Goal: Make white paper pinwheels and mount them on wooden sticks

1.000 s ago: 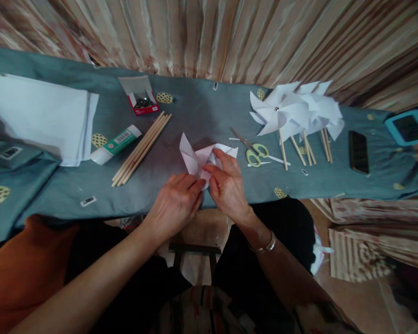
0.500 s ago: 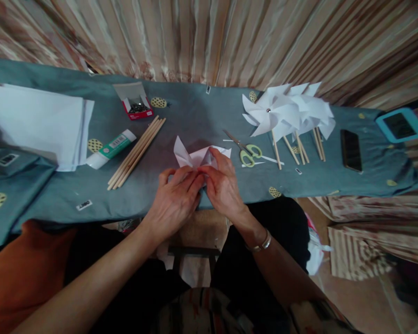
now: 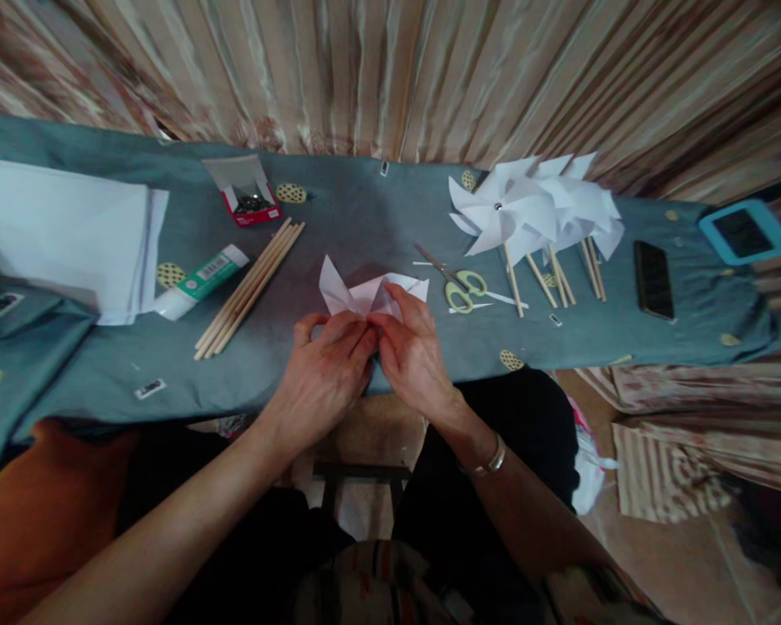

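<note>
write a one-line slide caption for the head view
Left hand and right hand hold folded white paper, wooden sticks to one side, scissors and paper pinwheels to the other.

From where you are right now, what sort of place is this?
Probably a room in someone's home, used for paper crafts, though I can't be sure: white paper pinwheels and scissors lie on a cloth-covered table, with long curtains behind.

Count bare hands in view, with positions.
2: the left hand and, beside it, the right hand, both holding the folded white paper, left of the scissors. No others visible.
</note>
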A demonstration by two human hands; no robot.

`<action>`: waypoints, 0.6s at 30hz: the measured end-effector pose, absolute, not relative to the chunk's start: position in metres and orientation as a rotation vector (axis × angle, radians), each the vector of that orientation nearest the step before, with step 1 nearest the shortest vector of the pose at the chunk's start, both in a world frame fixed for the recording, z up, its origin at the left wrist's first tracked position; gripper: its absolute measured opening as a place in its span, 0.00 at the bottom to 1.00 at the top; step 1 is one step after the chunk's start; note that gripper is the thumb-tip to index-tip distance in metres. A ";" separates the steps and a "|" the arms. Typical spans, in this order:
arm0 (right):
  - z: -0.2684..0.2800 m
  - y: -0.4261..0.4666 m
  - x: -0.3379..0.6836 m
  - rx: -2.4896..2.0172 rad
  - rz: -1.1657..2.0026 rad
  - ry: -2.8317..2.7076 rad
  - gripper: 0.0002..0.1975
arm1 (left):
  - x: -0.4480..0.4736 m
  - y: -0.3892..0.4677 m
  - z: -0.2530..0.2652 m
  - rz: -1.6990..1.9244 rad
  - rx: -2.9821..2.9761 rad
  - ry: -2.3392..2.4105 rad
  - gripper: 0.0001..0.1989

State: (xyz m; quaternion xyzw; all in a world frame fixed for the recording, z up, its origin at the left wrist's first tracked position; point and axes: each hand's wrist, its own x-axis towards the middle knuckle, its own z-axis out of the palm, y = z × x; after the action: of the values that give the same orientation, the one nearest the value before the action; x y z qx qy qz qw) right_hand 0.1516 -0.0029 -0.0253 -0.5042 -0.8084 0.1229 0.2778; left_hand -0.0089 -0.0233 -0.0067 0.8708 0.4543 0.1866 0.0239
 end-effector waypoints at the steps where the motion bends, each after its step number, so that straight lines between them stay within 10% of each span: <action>1: -0.026 -0.003 0.152 -1.345 0.321 -2.161 0.16 | -0.009 -0.023 -0.006 0.576 2.700 1.404 0.13; 18: -0.023 0.011 0.196 -1.625 0.459 -1.692 0.10 | -0.009 -0.022 -0.003 0.508 2.726 1.416 0.13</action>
State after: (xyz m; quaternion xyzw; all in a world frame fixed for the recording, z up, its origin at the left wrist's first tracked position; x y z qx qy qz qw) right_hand 0.1959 0.0106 -0.0230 -0.6325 -0.6585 0.1786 0.3667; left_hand -0.0087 -0.0216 -0.0030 0.8755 0.4548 0.1630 0.0139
